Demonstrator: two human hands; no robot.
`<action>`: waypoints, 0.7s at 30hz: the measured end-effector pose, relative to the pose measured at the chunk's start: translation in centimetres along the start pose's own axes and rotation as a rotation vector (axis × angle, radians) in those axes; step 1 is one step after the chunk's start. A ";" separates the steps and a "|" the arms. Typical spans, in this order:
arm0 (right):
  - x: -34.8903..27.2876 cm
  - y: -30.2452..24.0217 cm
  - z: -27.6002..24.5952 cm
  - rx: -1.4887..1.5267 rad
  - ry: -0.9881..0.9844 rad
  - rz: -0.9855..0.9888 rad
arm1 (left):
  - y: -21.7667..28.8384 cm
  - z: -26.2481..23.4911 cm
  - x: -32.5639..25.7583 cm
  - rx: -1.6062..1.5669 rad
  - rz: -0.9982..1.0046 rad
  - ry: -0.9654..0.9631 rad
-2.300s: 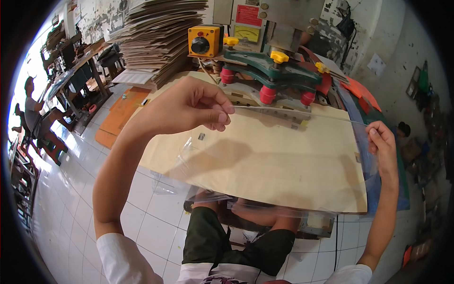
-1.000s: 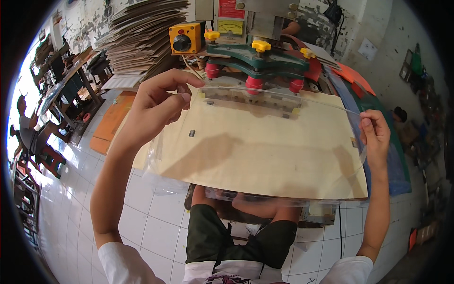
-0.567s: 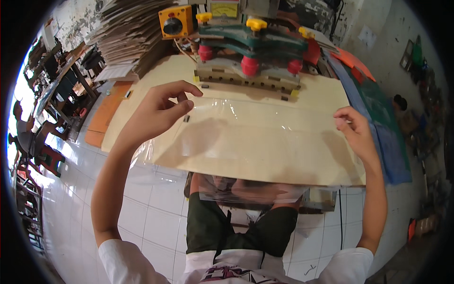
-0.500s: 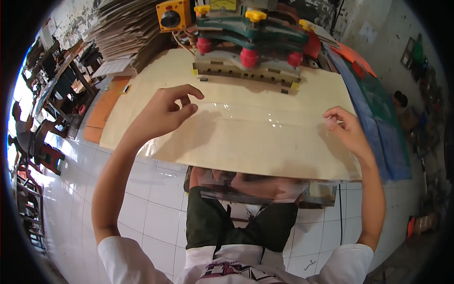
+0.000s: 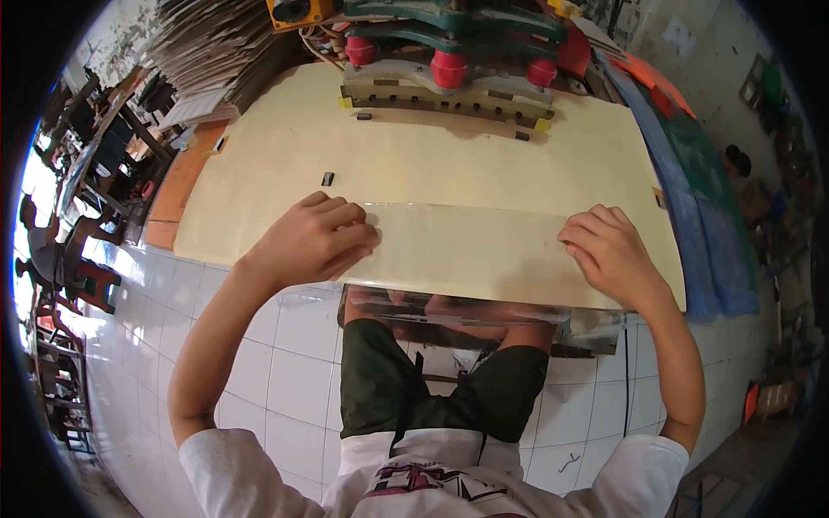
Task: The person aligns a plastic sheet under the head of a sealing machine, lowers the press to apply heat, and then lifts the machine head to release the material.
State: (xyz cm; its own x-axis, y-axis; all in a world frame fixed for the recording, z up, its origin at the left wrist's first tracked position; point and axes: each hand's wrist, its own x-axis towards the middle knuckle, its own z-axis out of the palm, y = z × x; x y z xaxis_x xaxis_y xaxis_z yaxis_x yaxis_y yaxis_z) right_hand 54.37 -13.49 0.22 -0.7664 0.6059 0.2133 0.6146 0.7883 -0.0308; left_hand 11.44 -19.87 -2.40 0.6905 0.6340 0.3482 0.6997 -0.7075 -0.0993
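A clear plastic sheet (image 5: pixel 471 250) lies flat on a pale cream work table (image 5: pixel 449 164), and its near edge hangs over the table's front edge above my lap. My left hand (image 5: pixel 309 242) presses down on the sheet's left end with curled fingers. My right hand (image 5: pixel 609 255) rests on the sheet's right end, fingers bent on its far edge. Both hands hold the sheet against the table top.
A green press machine with red cylinders (image 5: pixel 449 52) stands at the table's far edge. A tall stack of cardboard sheets (image 5: pixel 211 43) rises at the far left. Blue cloth (image 5: pixel 708 233) hangs off the right side. Small black pieces (image 5: pixel 327 179) lie on the table. Chairs stand at left.
The plastic sheet was held up in the air in both hands; it has come down and now lies flat on the table, with both hands pressing on its ends.
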 end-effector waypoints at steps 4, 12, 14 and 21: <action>-1.1 -0.6 -1.8 -0.037 -0.097 0.004 | 0.4 -2.3 -1.1 -0.059 -0.066 -0.135; -2.6 0.9 -2.8 -0.065 -0.251 0.124 | 0.1 -4.9 -4.6 -0.051 -0.254 -0.313; -2.5 1.2 -3.0 -0.066 -0.275 0.129 | -0.7 -6.1 -5.3 -0.080 -0.305 -0.330; -1.6 1.4 -4.1 -0.016 -0.344 0.178 | -4.7 -7.5 -8.4 0.029 -0.591 -0.364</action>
State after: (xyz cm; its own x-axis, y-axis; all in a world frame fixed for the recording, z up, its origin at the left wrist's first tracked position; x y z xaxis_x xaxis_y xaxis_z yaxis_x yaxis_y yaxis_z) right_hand 57.22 -13.77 3.85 -0.6637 0.7360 -0.1338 0.7444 0.6674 -0.0216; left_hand 0.96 -24.17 2.14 0.2059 0.9784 0.0172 0.9785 -0.2057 -0.0157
